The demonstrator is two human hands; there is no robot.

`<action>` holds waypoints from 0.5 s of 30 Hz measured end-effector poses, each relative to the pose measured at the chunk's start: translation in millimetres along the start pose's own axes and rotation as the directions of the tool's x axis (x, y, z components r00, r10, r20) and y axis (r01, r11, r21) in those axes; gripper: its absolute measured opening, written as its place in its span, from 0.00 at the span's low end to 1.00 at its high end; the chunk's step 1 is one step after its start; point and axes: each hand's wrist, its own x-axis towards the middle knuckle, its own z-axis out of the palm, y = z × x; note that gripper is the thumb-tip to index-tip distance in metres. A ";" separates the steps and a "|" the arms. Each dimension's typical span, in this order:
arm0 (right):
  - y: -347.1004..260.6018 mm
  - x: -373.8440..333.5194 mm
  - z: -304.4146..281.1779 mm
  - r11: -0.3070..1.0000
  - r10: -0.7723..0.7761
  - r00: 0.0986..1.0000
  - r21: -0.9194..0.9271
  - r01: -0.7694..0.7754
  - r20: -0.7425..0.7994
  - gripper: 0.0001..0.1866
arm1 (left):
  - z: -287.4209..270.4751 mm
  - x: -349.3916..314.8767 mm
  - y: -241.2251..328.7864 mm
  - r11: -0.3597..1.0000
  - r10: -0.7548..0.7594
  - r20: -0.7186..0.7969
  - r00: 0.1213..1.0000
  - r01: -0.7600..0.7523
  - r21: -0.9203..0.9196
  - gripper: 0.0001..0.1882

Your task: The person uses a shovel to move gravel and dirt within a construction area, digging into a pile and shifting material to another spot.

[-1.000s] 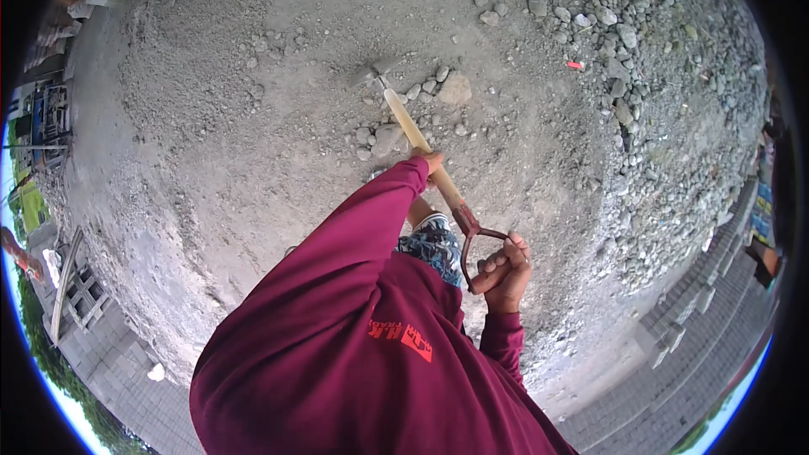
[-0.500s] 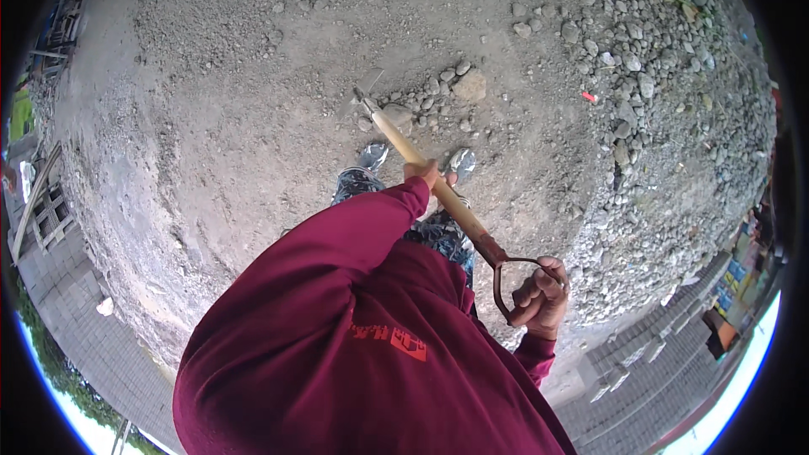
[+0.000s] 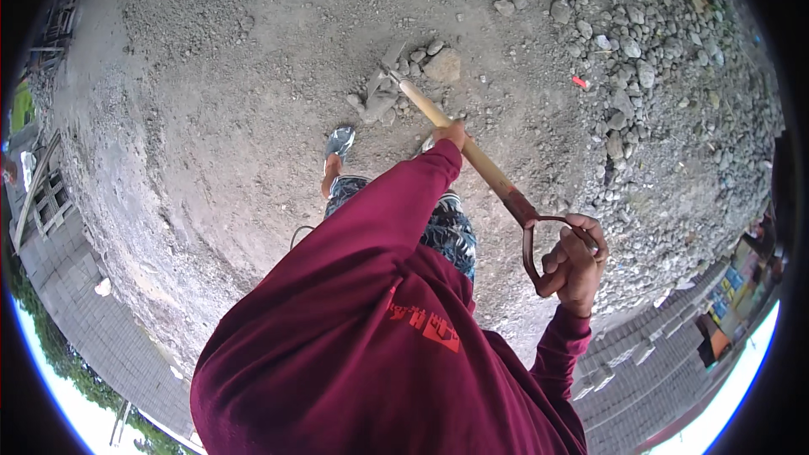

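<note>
A D-handled shovel with a pale wooden shaft slants from lower right to upper left in front of me. My left hand is wrapped round the middle of the shaft. My right hand is closed on the brown grip loop at the top end. Seen nearly edge-on, the grey blade is down at the ground beside a small heap of stones. A large tan stone lies right of the blade, and a grey stone lies just below it.
Loose gravel and rocks are spread along the right, with a small red scrap among them. Stacked grey blocks stand at the lower left, and more blocks at the lower right. My shoe is on the gritty ground.
Both hands and the shovel have shifted right. The blade has come rightward, closer against the stones. My left foot now stands farther left, with the lower leg showing.
</note>
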 end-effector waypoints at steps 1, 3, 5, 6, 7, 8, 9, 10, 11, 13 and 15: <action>-4.5 -2.6 -16.1 0.999 -0.041 0.999 0.000 0.041 -0.013 0.09 | 22.4 -15.2 -0.1 0.997 -0.019 0.070 0.997 0.014 0.070 0.18; -29.1 -10.2 -30.1 0.993 -0.068 0.997 0.098 0.071 -0.039 0.10 | 51.2 -41.6 -14.0 0.997 -0.041 0.079 0.996 0.036 0.066 0.17; -38.2 -10.2 -58.7 0.989 -0.081 0.997 0.123 0.082 -0.016 0.11 | 70.3 -62.5 -19.0 0.998 -0.047 0.098 0.994 0.042 0.056 0.16; -35.3 -11.2 -71.0 0.989 -0.082 0.997 0.125 0.081 0.002 0.10 | 67.1 -66.6 -25.2 0.998 0.000 0.093 0.996 -0.006 0.070 0.16; -30.7 -11.2 -79.7 0.989 -0.083 0.996 0.125 0.080 0.024 0.10 | 65.9 -71.2 -23.2 0.995 0.049 0.086 0.995 -0.056 0.081 0.16; -25.9 -9.4 -82.0 0.978 -0.060 0.998 0.204 0.054 0.021 0.10 | 59.8 -60.3 -25.0 0.989 0.087 0.043 0.995 -0.091 0.112 0.15; -16.1 -8.8 -86.0 0.960 -0.020 1.000 0.281 0.016 0.011 0.10 | 47.5 -65.9 -21.5 0.978 0.111 0.029 0.993 -0.115 0.172 0.13; -2.6 -5.7 -88.0 0.944 0.026 1.000 0.330 -0.029 0.015 0.10 | 30.3 -66.2 -14.4 0.963 0.139 0.018 0.990 -0.140 0.230 0.12; 13.6 -2.1 -86.4 0.944 0.036 0.999 0.327 -0.044 0.031 0.11 | 12.6 -57.9 -9.3 0.966 0.138 -0.055 0.989 -0.122 0.230 0.11; 39.9 9.3 -57.7 0.951 0.093 0.993 0.288 -0.108 0.066 0.10 | -35.4 -29.2 12.8 0.953 0.168 -0.078 0.983 -0.141 0.269 0.15; 59.5 17.5 -19.3 0.966 0.141 0.986 0.204 -0.157 0.091 0.11 | -63.3 -10.9 34.9 0.967 0.098 -0.192 0.977 -0.048 0.249 0.15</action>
